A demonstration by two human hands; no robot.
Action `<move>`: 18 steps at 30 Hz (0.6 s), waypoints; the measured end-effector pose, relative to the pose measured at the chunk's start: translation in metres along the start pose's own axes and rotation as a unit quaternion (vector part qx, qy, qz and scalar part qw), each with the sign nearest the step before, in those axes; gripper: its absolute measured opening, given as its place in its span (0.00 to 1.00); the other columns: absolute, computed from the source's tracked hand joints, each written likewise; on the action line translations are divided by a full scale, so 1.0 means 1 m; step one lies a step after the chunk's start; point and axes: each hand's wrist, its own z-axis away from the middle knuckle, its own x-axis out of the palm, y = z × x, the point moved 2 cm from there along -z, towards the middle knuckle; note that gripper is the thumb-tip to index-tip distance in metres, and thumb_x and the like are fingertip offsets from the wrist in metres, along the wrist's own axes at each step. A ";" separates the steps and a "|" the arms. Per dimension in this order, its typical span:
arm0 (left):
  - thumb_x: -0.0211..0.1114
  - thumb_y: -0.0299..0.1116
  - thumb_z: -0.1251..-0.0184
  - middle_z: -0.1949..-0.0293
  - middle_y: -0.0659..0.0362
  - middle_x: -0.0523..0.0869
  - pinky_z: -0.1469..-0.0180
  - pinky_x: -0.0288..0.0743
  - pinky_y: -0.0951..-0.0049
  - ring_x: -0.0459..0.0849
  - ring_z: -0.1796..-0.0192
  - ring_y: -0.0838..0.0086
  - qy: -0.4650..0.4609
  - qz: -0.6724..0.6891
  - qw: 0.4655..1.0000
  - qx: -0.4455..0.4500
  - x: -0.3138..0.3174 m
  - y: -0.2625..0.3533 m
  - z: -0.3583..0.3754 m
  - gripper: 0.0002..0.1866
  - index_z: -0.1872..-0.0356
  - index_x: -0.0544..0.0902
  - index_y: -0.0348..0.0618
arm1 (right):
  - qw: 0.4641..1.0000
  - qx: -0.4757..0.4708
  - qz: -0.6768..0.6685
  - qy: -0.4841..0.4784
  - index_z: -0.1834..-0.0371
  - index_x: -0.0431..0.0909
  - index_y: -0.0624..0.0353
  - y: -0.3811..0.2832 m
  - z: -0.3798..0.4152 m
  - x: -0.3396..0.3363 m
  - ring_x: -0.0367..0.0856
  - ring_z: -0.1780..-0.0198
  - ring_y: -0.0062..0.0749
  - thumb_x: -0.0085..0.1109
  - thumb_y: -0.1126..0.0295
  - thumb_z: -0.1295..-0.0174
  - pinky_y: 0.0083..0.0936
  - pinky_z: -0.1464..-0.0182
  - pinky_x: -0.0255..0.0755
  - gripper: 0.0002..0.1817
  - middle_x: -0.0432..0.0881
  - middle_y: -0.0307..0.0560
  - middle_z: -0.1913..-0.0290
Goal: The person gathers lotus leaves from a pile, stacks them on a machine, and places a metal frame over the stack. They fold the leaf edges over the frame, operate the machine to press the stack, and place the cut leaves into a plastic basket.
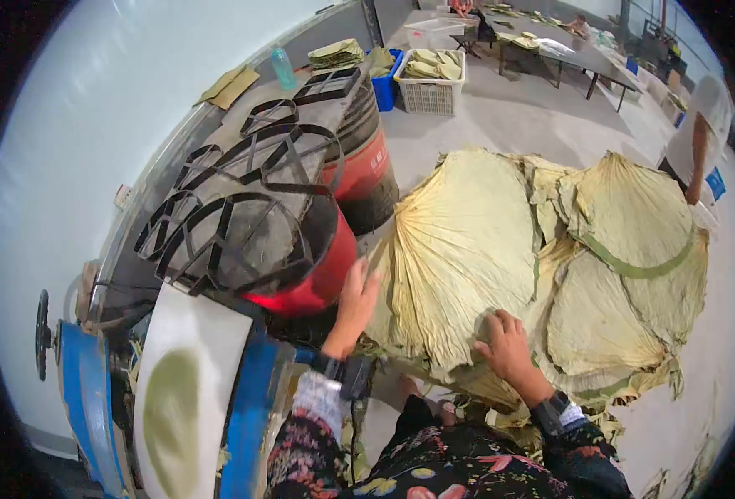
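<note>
Large dried, pale green leaves with fan-like veins lie in a wide pile in front of me. The fingers of my right hand [509, 345] rest at the lower edge of the nearest big leaf [467, 249], slightly bent, and what they hold, if anything, is hard to make out. My left hand [356, 303] is raised at the left edge of that leaf, fingers extended and holding nothing, near the red drum [313, 274]. More leaves [600, 312] overlap on the right of the pile.
Black metal frames [259, 200] lie on the drums at left. Below is a blue machine [89, 407] with a white board [217, 333]. A white basket [430, 96] of leaves stands ahead. A person [700, 133] stands at right; a long table [567, 54] is behind.
</note>
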 end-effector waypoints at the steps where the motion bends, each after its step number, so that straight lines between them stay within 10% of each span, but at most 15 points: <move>1: 0.52 0.45 0.31 0.42 0.39 0.71 0.38 0.62 0.62 0.71 0.40 0.50 -0.001 -0.015 1.000 0.014 0.008 -0.008 -0.028 0.28 0.41 0.65 0.30 | 1.000 -0.012 0.003 0.002 0.41 0.66 0.61 -0.002 -0.004 0.001 0.66 0.45 0.55 0.63 0.57 0.49 0.43 0.43 0.63 0.34 0.66 0.58 0.42; 9: 0.34 0.63 0.31 0.36 0.45 0.67 0.33 0.54 0.68 0.62 0.32 0.58 -0.168 0.087 0.965 -0.182 0.039 -0.011 -0.135 0.41 0.36 0.62 0.31 | 0.997 0.061 0.031 -0.044 0.39 0.64 0.63 -0.035 -0.037 0.028 0.65 0.46 0.56 0.66 0.60 0.51 0.41 0.43 0.63 0.36 0.64 0.58 0.41; 14: 0.34 0.63 0.30 0.40 0.57 0.71 0.35 0.56 0.71 0.68 0.40 0.71 -0.237 0.273 0.926 -0.111 0.023 0.035 -0.113 0.39 0.37 0.66 0.34 | 0.991 0.088 -0.014 -0.098 0.38 0.60 0.68 -0.071 -0.074 0.031 0.64 0.44 0.58 0.64 0.69 0.52 0.43 0.42 0.63 0.37 0.61 0.59 0.39; 18: 0.56 0.49 0.33 0.44 0.52 0.74 0.40 0.64 0.68 0.72 0.43 0.67 -0.296 0.378 0.861 -0.169 0.054 -0.016 -0.123 0.30 0.41 0.67 0.33 | 0.992 0.076 -0.069 -0.068 0.38 0.60 0.68 -0.080 -0.097 0.041 0.63 0.42 0.58 0.62 0.72 0.51 0.43 0.40 0.63 0.36 0.60 0.60 0.38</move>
